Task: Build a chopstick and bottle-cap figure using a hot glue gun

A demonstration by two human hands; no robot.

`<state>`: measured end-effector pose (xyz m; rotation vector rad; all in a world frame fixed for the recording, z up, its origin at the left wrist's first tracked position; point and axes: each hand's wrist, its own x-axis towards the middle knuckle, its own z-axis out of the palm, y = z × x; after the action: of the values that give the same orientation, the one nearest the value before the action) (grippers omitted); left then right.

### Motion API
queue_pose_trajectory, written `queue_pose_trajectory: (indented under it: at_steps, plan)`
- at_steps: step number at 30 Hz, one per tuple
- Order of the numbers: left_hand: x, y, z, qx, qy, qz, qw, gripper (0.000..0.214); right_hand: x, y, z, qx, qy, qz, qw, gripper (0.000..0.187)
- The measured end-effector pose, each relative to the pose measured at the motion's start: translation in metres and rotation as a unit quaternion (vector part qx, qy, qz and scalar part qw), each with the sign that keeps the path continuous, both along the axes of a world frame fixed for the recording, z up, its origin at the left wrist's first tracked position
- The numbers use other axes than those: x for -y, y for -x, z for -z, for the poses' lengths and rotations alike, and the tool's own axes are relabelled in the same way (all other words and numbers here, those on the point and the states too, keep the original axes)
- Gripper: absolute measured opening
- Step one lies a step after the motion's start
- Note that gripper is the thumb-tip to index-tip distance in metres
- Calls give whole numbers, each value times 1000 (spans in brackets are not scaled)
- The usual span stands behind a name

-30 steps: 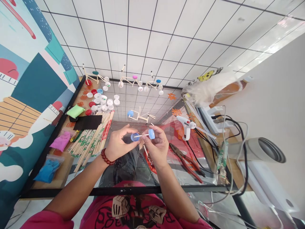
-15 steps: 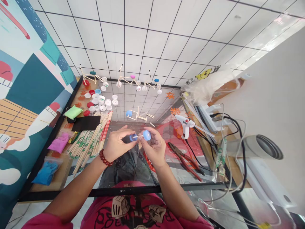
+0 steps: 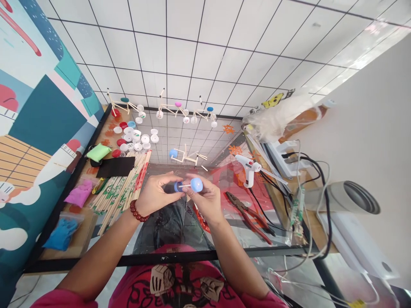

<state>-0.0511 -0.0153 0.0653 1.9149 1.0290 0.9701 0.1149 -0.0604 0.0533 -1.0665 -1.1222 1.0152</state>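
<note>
My left hand pinches a blue bottle cap between thumb and fingers. Opposite it, my right hand is closed on a second blue bottle cap, its rounded face turned up. A thin pale stick spans the gap between the two caps. Just beyond my hands, a small stick frame with one blue cap lies on the glass tabletop.
Left are bundled chopsticks, white caps, a black sheet and bagged clay. Right are a glue gun, pliers and cables. Small stick bicycles stand along the back edge.
The right-hand cap has shifted slightly left and down and turned, showing more of the stick between the caps. Both hands keep their hold.
</note>
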Motion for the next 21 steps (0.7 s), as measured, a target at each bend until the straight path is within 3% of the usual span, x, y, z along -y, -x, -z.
queue_pose_trajectory:
  at_steps: [3,11,21]
  plan:
    - [3,-4,3,21,2,9,1000,27,-1,-1,-1,23,2,1,1000,7]
    - [8,-14,20,170,172,-23,970,44,-4,-6,0,38,-3,2,999,7]
    - [10,-13,22,161,112,32,980,36,-4,-9,7,43,-45,21,998,2]
